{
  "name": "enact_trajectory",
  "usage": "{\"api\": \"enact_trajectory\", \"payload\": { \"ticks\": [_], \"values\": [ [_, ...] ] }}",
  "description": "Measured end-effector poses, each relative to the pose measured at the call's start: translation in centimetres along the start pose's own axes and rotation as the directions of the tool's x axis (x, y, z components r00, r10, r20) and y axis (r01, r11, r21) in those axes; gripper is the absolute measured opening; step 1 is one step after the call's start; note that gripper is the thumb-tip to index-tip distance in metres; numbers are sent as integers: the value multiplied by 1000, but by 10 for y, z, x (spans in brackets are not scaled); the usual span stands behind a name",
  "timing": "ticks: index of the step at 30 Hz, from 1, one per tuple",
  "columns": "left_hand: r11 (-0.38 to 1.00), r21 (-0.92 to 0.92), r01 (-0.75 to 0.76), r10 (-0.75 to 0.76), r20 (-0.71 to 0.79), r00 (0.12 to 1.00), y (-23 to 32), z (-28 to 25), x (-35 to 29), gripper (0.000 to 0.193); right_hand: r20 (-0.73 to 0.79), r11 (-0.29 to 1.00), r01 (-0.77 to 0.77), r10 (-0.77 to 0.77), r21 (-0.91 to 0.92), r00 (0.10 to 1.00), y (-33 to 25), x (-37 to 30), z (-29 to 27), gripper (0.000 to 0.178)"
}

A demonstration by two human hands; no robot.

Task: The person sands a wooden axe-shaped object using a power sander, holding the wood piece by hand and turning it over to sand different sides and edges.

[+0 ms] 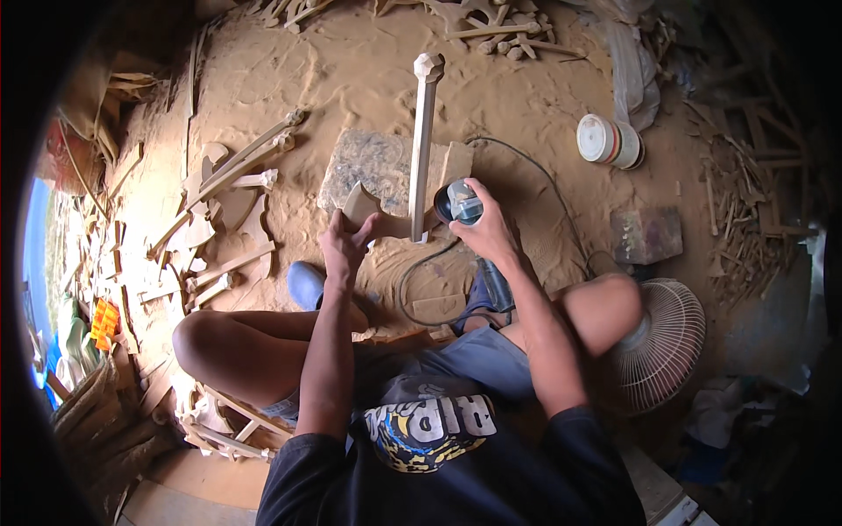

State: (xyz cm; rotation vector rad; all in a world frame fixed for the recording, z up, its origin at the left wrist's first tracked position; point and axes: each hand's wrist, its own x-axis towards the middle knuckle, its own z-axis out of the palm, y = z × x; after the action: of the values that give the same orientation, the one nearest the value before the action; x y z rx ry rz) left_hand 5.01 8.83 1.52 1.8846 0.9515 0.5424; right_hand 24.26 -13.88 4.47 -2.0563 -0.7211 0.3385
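A pale wooden axe point(423, 145), with a faceted knob at the far end of its shaft, is in my left hand point(349, 250). My fingers and thumb close on the flared blade piece, left of the shaft. Wrapped round a dark and grey power sander point(463, 202) is my right hand point(491, 231). The sander's round dark disc faces the axe head, just right of the shaft; whether they touch, I cannot tell. Beyond my hands lies a worn, dusty block point(364, 167), partly behind the axe.
A black cable point(561, 197) loops over the sandy floor on the right. Wooden axe pieces point(232, 197) pile up at left. A white tub point(610, 142) lies tipped at right, beyond a stained block point(646, 235). A round fan point(662, 342) stands beside my right knee.
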Motion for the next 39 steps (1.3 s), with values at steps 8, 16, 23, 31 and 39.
{"api": "enact_trajectory", "payload": {
  "ticks": [8, 16, 23, 31, 39],
  "values": [
    [1000, 15, 6, -6, -1, 1000, -4, 2, -1, 57, 13, 985, -117, 120, -129, 993, -8, 1, -10, 82],
    [976, -146, 160, -164, -19, 986, -33, 7, 1, 56, -47, 996, -68, 66, -60, 997, -41, -1, -34, 85],
    [671, 680, -294, 209, 207, 956, -10, 36, -19, 84, -187, 987, 27, 4, 160, 982, -49, -12, -56, 84],
    [465, 590, -660, 443, 490, 750, -59, 63, 5, 47, -31, 994, 95, -93, 62, 995, -67, -42, -31, 86],
    [590, 343, -731, 300, 748, 592, -18, 58, 31, 13, 61, 952, 75, -59, -298, 996, -73, -71, -25, 84]
  ]
}}
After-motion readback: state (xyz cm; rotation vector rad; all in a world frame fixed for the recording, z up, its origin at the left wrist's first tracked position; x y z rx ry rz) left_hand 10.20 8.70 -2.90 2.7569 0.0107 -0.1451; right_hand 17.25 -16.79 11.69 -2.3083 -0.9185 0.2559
